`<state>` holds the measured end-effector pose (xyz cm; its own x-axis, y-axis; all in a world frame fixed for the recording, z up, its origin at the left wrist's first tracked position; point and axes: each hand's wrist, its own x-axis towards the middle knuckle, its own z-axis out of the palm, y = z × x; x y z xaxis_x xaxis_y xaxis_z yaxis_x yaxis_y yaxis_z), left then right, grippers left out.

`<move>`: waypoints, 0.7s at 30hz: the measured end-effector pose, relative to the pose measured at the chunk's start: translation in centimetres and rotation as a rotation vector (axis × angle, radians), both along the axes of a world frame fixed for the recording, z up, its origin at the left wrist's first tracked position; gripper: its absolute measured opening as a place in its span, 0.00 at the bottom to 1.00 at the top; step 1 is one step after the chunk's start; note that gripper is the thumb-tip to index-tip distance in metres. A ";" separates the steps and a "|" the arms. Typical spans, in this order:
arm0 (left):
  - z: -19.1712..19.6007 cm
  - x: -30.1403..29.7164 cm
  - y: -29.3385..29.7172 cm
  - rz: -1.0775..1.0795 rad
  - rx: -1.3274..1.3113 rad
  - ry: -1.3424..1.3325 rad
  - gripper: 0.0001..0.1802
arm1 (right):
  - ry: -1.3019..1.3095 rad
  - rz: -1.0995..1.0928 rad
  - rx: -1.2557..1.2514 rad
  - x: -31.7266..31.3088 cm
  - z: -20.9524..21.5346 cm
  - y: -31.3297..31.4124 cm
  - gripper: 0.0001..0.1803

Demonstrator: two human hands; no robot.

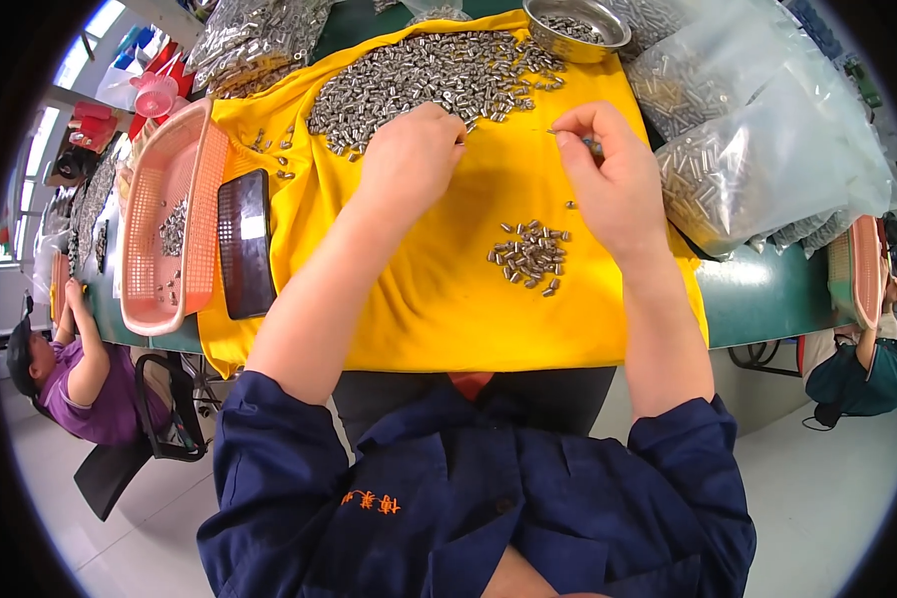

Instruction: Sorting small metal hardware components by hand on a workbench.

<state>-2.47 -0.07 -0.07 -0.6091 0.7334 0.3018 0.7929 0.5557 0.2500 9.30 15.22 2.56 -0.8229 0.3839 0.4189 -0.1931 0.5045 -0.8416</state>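
A large heap of small silvery metal cylinders [409,85] lies on a yellow cloth [419,319]. At the heap's near edge is my left hand [414,157], its fingers curled closed; what they hold, if anything, is hidden. My right hand [613,169] is raised over the cloth's right side, with thumb and index finger pinched at a small metal piece [552,132]. Something small and bluish shows behind that thumb, too little to name. Below and between the hands sits a smaller pile of metal cylinders [530,257]. One loose cylinder [570,205] lies beside my right hand.
On the left stand a pink plastic basket [148,279] with some metal parts and a black tray-like object [246,244]. A metal bowl [608,30] of parts sits at the back right, near clear plastic bags [728,159] of cylinders. People sit at both sides.
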 end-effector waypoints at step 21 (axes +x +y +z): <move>1.1 2.1 0.4 -0.175 0.634 -1.222 0.08 | -0.048 0.141 -0.152 0.1 -0.2 -0.2 0.04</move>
<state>-0.34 0.33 1.04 -0.6408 0.7665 -0.0433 -0.0621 0.0045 0.9981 9.40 15.04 2.36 -0.8907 0.3195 0.3235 -0.2102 0.3417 -0.9160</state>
